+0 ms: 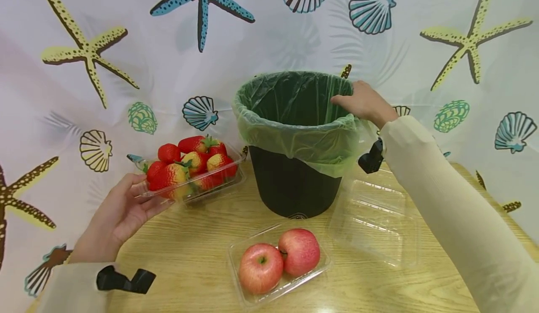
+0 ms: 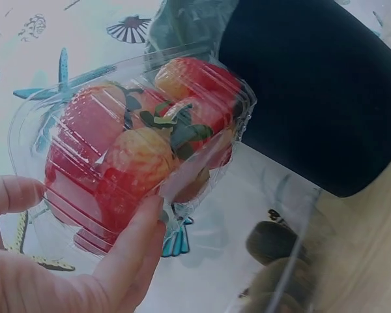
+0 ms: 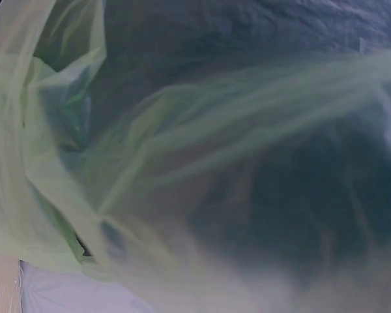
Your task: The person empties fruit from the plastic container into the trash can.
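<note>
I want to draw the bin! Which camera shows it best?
The head view: nearly the whole bin shows, top to bottom. The left wrist view has part of its black side and some bag; the right wrist view, mostly close, blurry bag.

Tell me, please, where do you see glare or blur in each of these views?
Head view: mostly sharp, with a bright glare spot on the table at the bottom edge; left wrist view: white reflections streak the strawberry box; right wrist view: the bag looks hazy, most blurred toward the bottom.
</note>
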`<state>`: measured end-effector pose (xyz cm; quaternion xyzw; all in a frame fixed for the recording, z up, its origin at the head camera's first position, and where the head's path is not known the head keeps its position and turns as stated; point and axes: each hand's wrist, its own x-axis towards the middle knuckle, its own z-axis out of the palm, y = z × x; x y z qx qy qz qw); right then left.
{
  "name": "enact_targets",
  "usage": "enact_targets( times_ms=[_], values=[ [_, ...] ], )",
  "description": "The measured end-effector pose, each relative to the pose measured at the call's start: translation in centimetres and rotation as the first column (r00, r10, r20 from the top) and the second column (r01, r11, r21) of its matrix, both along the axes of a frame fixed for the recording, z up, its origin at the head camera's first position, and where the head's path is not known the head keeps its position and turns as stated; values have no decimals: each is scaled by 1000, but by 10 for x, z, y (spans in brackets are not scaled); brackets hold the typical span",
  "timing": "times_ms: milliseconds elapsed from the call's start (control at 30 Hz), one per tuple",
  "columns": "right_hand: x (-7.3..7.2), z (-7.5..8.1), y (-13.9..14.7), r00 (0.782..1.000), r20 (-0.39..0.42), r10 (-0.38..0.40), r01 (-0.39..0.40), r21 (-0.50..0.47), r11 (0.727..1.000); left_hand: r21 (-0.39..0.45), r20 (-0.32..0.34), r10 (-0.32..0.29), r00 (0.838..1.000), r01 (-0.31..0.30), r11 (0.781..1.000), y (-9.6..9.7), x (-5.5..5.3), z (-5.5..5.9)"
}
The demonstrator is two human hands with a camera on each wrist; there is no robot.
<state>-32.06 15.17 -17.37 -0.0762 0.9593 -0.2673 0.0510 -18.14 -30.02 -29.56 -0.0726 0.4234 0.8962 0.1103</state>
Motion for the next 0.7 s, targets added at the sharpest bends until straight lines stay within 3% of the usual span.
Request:
enact_targets(
  times_ms=[300, 700],
  values=[
    [0, 0, 1, 1000, -1, -2, 2, -11, 1000, 45, -4, 18, 1000, -18, 999, -2, -13, 27],
    [0, 0, 0, 1000, -7, -10, 10, 7, 1000, 99, 49, 48, 998, -53, 994, -6, -31, 59]
  ],
)
